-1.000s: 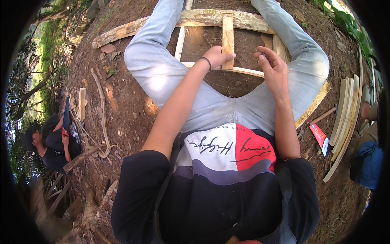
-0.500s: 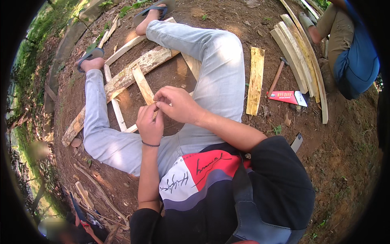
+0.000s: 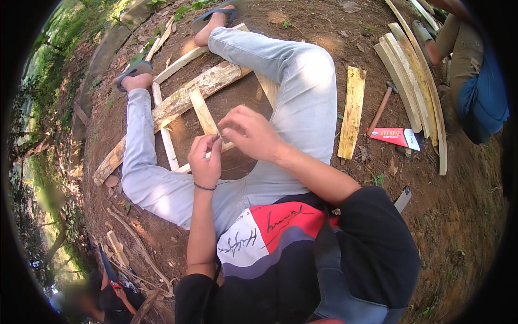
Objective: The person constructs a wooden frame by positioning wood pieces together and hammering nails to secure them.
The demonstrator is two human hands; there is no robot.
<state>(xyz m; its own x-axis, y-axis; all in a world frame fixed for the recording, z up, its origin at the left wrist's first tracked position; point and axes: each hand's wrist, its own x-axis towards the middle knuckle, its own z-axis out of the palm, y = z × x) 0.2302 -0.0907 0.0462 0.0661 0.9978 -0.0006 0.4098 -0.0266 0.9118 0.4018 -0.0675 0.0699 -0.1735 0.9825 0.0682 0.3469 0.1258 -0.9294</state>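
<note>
My left hand (image 3: 205, 162), with a dark band at its wrist, is raised in front of my lap. Its thumb and fingers pinch a small, thin, dark thing too small to name for certain. Close beside it on the right, my right hand (image 3: 249, 132) has loosely bent fingers, apart from the left fingertips, and nothing shows in them. Beyond both hands, a wooden frame lies on the ground between my legs. It has a rough bark-edged board (image 3: 199, 89) and a pale crosspiece (image 3: 202, 110), whose near end is partly hidden by my hands.
Right of my knee lie a short board (image 3: 352, 110), a hammer (image 3: 382, 107), a red-and-white saw sleeve (image 3: 394, 136) and several long wooden strips (image 3: 402, 81). A person in blue (image 3: 480, 97) sits at the far right. Another person's arm (image 3: 125, 301) is at the lower left, by a handsaw (image 3: 106, 264).
My right fingers have moved away from my left fingertips, which they were touching. The left hand keeps its pinch. The whole view has shifted slightly.
</note>
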